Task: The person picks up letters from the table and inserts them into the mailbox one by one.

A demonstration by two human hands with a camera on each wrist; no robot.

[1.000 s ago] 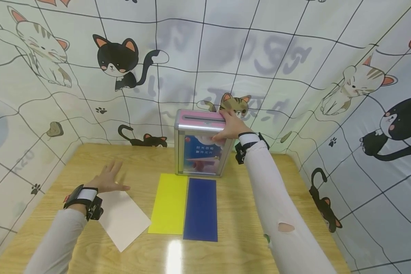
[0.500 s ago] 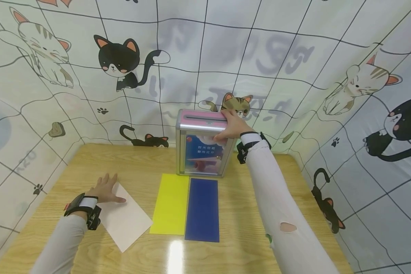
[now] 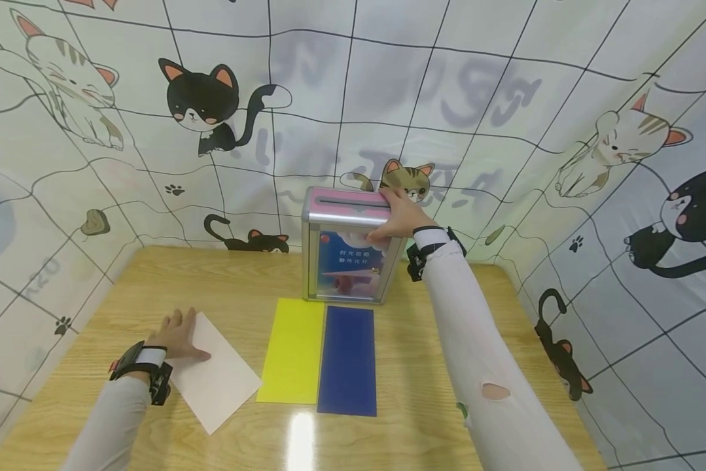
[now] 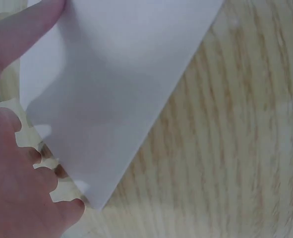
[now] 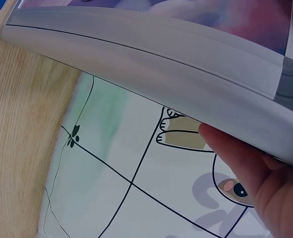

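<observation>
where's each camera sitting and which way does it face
Head: worn on the head, looking forward and down at the table, both arms, left hand, right hand.
Left wrist: looks past the fingers at the white sheet, also in the head view.
Right wrist: looks along the box edge; fingers show. Box shared with the head view.

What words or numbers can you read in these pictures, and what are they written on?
Front of the box: two short lines of white characters, too small and blurred to read.
Cat-print cloth wall: big grey mirrored shapes showing through, not readable.
White sheet, yellow sheet, blue sheet: no writing.
</observation>
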